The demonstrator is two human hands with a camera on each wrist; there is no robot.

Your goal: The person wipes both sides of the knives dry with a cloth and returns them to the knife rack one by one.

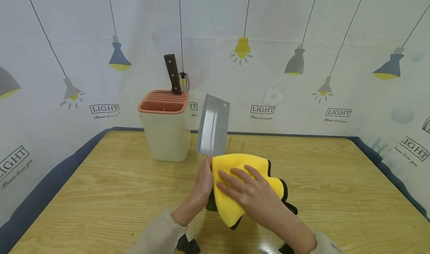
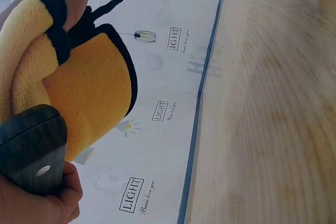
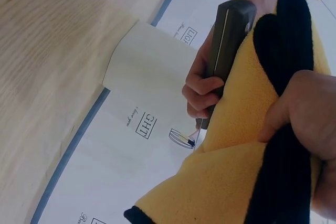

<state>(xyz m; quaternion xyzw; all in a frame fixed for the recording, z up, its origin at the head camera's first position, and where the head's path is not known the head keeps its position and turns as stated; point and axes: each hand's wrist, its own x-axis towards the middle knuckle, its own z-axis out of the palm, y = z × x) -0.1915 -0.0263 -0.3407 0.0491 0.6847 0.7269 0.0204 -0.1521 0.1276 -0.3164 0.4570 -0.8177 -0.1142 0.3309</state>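
Observation:
My left hand (image 1: 202, 183) grips the dark handle of a cleaver (image 1: 213, 125), its broad steel blade standing up and tilted slightly. The handle's butt end (image 2: 34, 145) shows beneath the cloth in the left wrist view. A yellow cloth (image 1: 235, 160) with black edging lies folded against the handle side. My right hand (image 1: 253, 194) holds this cloth, fingers spread over its face. In the right wrist view the right thumb presses into a fold of the cloth, and the left fingers (image 3: 202, 90) curl round the cleaver handle. The blade is mostly hidden in both wrist views.
A cream knife block (image 1: 168, 138) with an orange slotted top stands at the table's back left, holding one knife with a brown handle (image 1: 172, 75). Behind the wooden table (image 1: 336, 179) hangs a lamp-print cloth backdrop (image 1: 215, 67). Black pieces (image 1: 188, 244) show at the near edge.

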